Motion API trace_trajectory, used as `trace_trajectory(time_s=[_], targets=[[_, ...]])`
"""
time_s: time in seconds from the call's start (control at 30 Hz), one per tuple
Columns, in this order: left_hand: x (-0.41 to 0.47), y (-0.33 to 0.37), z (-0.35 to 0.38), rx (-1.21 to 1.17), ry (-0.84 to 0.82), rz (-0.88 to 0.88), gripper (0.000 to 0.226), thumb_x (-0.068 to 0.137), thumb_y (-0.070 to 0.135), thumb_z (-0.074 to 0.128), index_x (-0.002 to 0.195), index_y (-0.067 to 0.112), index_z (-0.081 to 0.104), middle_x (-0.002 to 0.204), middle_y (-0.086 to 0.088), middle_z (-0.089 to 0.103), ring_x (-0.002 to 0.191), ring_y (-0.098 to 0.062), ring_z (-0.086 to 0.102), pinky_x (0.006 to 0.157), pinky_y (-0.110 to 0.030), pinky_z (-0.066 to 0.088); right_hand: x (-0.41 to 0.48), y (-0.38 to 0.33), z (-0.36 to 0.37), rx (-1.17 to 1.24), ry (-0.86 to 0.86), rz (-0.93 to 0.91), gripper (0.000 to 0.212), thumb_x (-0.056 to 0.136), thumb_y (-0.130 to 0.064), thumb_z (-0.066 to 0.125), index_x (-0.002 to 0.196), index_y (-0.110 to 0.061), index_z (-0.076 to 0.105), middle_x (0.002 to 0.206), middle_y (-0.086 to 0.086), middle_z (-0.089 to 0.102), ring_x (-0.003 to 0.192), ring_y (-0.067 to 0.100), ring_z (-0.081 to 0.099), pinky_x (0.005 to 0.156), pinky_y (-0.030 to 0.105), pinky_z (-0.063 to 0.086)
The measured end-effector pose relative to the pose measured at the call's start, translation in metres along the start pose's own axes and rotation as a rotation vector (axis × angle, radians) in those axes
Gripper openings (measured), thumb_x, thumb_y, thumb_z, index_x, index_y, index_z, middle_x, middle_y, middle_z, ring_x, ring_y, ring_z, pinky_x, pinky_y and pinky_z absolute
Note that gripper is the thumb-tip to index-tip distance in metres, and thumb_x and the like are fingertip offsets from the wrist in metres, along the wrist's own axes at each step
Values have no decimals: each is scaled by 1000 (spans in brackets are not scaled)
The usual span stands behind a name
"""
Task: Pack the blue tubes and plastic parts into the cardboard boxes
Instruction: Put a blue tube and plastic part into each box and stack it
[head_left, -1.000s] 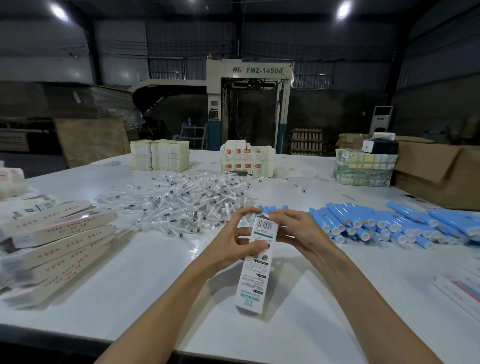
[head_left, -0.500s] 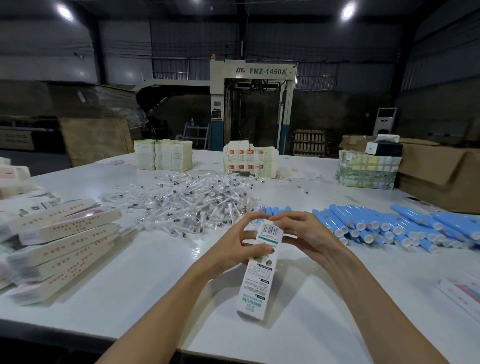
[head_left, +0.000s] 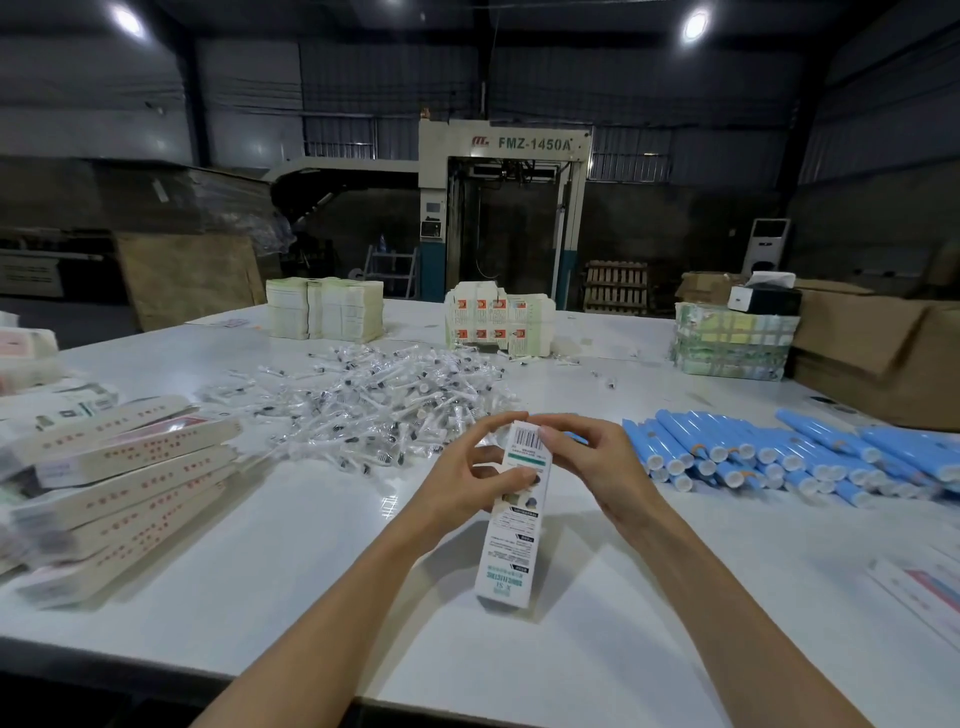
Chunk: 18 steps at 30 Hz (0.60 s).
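White surface (head_left: 291, 561): clear plastic parts (head_left: 374, 410) heaped toward far edge, blue tubes (head_left: 753, 457) toward right edge. Cardboard box (head_left: 511, 545) near front edge, roughly upright; left hand (head_left: 460, 483) and right hand (head_left: 597, 462) fingers grip its top end.

surface (head_left: 322, 545): white
left: stacked flat boxes (head_left: 124, 483)
middle: heap of clear plastic parts (head_left: 384, 410)
right: blue tubes (head_left: 779, 457)
far edge: carton stacks (head_left: 324, 307)

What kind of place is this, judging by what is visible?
Probably a factory packing hall: a large machine marked FMZ-1450A stands behind the table, which holds heaps of blue tubes, plastic parts and stacked cartons.
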<state>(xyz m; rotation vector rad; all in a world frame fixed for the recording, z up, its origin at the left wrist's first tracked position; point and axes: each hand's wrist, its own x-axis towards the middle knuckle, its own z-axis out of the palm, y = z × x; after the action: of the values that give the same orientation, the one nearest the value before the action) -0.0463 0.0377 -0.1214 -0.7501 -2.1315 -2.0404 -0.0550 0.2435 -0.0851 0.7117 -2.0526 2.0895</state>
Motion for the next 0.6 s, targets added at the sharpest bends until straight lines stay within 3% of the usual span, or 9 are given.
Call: trace_trajectory(time_s=[0.13,0.23,0.4,0.6], targets=[[0,1,-1,-26,31,14,70,89,31,88,147,44,52,118,-8,80,107,-29,78,75,-45,66,-2,1,7,-76,94,-140,10,95,-15,76,104,-18,78,102,4,78,96,19,74,76,25,57],[0,0,-2,-36,36,25,67,90,29,88,146,40,53,116,-9,79,106,-32,78,77,-52,67,-5,3,10,-40,69,-160,16,93,-16,78,109,-18,79,106,5,79,101,23,76,85,30,60],[-1,1,1,-49,29,26,65,90,31,88,144,36,53,119,-11,78,107,-34,78,76,-52,67,-3,8,5,11,80,-107,17,91,-19,80,107,-13,81,108,11,79,106,31,74,100,50,57],[-3,5,2,-28,2,18,64,90,29,88,143,37,53,122,-8,78,106,-32,78,75,-46,66,-2,6,6,251,36,1,18,98,-15,71,109,-3,78,110,22,76,101,31,74,86,32,60]])
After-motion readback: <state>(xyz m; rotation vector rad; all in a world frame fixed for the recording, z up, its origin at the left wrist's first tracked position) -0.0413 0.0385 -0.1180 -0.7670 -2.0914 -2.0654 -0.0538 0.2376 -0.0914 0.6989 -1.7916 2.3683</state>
